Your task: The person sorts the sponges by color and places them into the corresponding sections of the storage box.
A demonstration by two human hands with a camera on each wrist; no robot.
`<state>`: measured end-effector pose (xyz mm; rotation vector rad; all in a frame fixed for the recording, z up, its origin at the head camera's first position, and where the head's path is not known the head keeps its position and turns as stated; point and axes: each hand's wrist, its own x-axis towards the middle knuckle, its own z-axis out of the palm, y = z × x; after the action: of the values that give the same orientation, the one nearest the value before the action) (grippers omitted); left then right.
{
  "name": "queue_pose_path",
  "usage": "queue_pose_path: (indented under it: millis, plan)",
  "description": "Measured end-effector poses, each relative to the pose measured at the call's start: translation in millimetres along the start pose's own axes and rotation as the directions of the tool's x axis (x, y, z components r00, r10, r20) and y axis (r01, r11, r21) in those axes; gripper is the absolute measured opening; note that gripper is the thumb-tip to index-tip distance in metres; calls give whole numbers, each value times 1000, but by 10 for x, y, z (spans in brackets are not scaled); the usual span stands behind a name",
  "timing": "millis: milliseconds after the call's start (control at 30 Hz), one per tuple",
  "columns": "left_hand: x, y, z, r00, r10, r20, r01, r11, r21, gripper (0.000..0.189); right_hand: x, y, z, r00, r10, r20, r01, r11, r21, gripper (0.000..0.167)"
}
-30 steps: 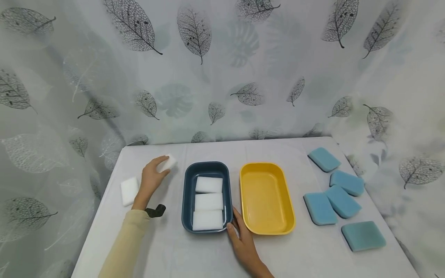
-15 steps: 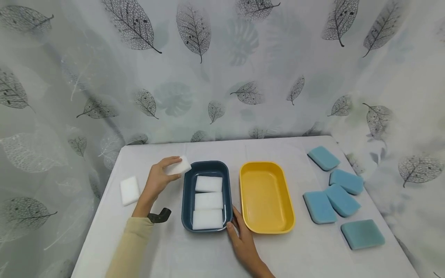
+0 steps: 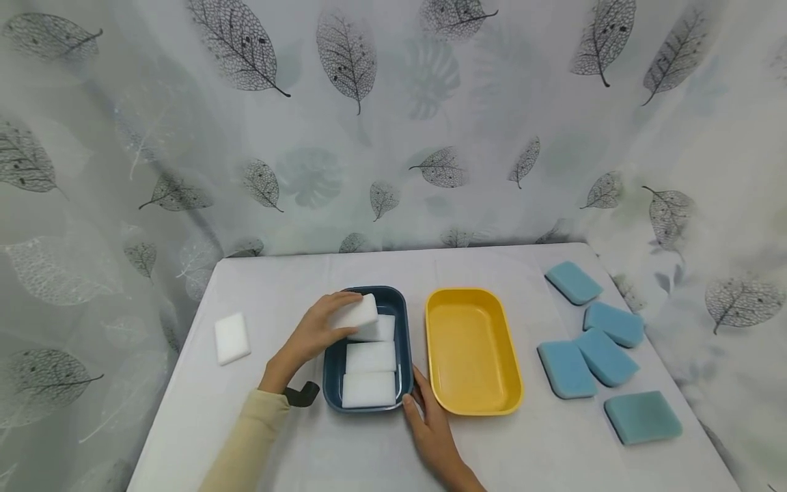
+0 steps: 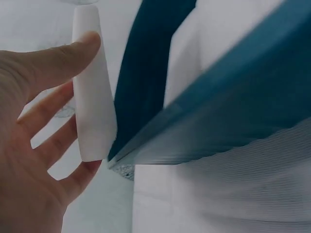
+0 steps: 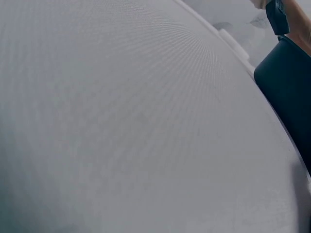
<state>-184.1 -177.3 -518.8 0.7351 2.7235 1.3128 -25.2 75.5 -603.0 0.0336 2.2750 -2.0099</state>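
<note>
At far left on the white-cloth-covered worktop [image 3: 522, 451], see 1 loose white rectangular foam-like block [image 3: 231, 338]. Next, find the held white foam-like block [image 3: 361, 311] pinched between thumb and fingers of the left hand [image 3: 320, 324], above the far-left part of the dark-blue rounded plastic tray [image 3: 404, 355]. Looks light, soft, springy and hardly slippery; best pinch gently across opposite edges to avoid denting. At that tray's near right corner, see the right hand [image 3: 430, 427], with fingers relaxed and merely touching. Since 0.5 s ago, carried rightward from that tray's left rim to over 3 blocks [image 3: 371, 357] inside.
</note>
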Motion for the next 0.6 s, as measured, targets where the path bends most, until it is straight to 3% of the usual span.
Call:
queue_pose_path:
  millis: [267,433,600]
  plan:
    - [18,-27,189,995,35,98,-53,982,180,56,4,-11,1,1000,-19,5,19,1000,9,58]
    - [27,-20,275,983,69,169,-118,947,298,39,4,4,-4,1000,-26,4,26,999,30,58]
    - [33,-49,349,971,109,214,-192,888,419,33,-1,14,5,1000,-27,1,27,999,34,58]
